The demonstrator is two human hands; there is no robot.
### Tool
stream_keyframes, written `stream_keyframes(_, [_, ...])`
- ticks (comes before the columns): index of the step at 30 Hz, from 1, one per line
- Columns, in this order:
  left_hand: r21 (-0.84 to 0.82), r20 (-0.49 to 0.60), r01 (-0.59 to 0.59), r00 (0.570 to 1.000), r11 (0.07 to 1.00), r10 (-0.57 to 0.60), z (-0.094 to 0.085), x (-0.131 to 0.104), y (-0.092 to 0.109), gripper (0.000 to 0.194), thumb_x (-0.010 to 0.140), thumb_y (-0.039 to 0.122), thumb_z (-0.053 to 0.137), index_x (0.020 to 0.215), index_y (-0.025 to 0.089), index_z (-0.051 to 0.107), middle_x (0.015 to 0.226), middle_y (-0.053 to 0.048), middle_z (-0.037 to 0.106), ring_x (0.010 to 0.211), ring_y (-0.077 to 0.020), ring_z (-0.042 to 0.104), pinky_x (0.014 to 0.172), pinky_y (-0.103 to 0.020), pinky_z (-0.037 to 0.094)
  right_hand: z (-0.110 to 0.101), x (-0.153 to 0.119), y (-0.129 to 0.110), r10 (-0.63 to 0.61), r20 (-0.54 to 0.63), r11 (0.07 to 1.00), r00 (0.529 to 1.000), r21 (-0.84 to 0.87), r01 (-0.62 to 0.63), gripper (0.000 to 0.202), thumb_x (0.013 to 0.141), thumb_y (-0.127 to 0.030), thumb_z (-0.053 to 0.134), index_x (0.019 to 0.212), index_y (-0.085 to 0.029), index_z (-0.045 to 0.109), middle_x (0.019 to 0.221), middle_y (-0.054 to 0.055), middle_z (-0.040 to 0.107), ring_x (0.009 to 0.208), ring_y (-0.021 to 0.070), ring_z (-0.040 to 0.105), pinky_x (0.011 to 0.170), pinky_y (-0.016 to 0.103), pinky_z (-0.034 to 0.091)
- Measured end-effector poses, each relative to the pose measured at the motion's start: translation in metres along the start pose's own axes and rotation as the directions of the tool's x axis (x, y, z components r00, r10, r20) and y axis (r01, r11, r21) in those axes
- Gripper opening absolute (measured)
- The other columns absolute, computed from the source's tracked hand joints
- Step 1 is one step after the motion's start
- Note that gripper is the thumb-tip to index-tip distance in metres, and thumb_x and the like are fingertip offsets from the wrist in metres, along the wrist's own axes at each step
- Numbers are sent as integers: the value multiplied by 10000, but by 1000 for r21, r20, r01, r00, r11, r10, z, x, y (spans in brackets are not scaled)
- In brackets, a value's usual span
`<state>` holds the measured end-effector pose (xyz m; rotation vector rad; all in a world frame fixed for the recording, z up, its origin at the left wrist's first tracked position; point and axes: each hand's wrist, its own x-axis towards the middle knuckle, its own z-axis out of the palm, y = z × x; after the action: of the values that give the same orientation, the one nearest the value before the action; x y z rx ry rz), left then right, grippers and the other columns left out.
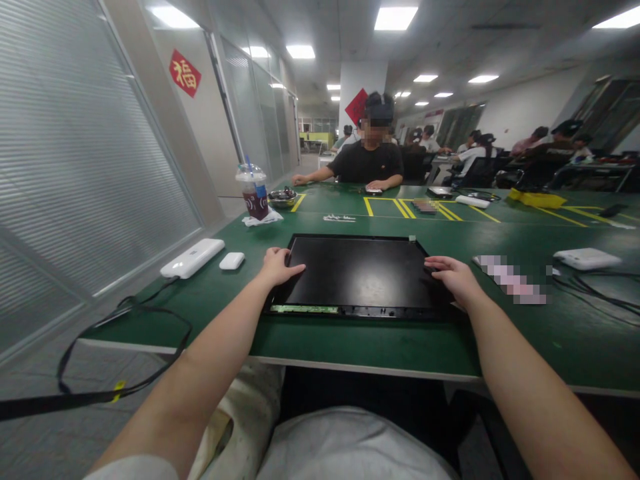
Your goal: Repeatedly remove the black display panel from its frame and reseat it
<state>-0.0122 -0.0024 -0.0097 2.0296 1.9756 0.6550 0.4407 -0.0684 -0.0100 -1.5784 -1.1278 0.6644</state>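
Note:
A black LCD screen panel (357,270) lies flat on the green table in front of me. Along its near edge runs a dark frame with a green circuit strip (304,309) at the left part. My left hand (280,267) grips the panel's left edge, its thumb over the top face and the fingers round the side. At the opposite edge, my right hand (453,277) holds the panel with its fingers on the rim; the right thumb is mostly hidden. A small pale tab (412,238) sits at the far right corner of the panel.
Left on the table (350,347) are a white power bank (193,259) with a cable, a white case (232,261) and a drink cup (255,197) beside a bowl (283,195). Another white device (587,259) with cables lies right. A person (370,157) sits opposite.

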Motion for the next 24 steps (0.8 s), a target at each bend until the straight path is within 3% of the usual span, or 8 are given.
stream_keyframes(5, [49, 17, 0, 1000, 999, -1, -2, -1, 2, 705, 758, 564, 711, 1303, 122, 632, 1424, -199, 483, 1390, -365, 469, 1187, -404, 349, 4, -4, 0, -2, -33, 997, 999, -83, -1, 322, 600, -97, 655, 865, -230, 780, 990, 59, 782, 1010, 246, 693, 975, 406, 511])
stream_keyframes(16, [99, 27, -4, 1000, 995, 1, -9, -4, 7, 674, 856, 532, 614, 1408, 146, 576, 1387, -179, 559, 1347, -316, 534, 1133, -375, 406, -8, 1, 5, -33, -211, 987, 977, -162, -2, 416, 658, -200, 619, 1042, -213, 779, 955, 62, 765, 888, 235, 702, 788, 335, 564])
stream_keyframes(19, [124, 16, 31, 999, 992, -33, -12, -3, 8, 644, 894, 498, 569, 1435, 148, 560, 1434, -184, 545, 1375, -311, 519, 1132, -374, 411, -9, 1, 7, -20, -209, 982, 978, -189, -20, 449, 670, -195, 617, 1090, -208, 775, 969, 71, 773, 876, 232, 711, 775, 329, 567])
stream_keyframes(24, [188, 12, 105, 994, 977, -109, -14, -1, 8, 619, 934, 476, 496, 1450, 139, 552, 1516, -216, 512, 1420, -375, 468, 1112, -475, 430, -5, 0, 6, 14, -140, 963, 990, -264, -51, 445, 696, -169, 630, 1117, -178, 776, 1092, 115, 777, 954, 232, 723, 846, 325, 556])
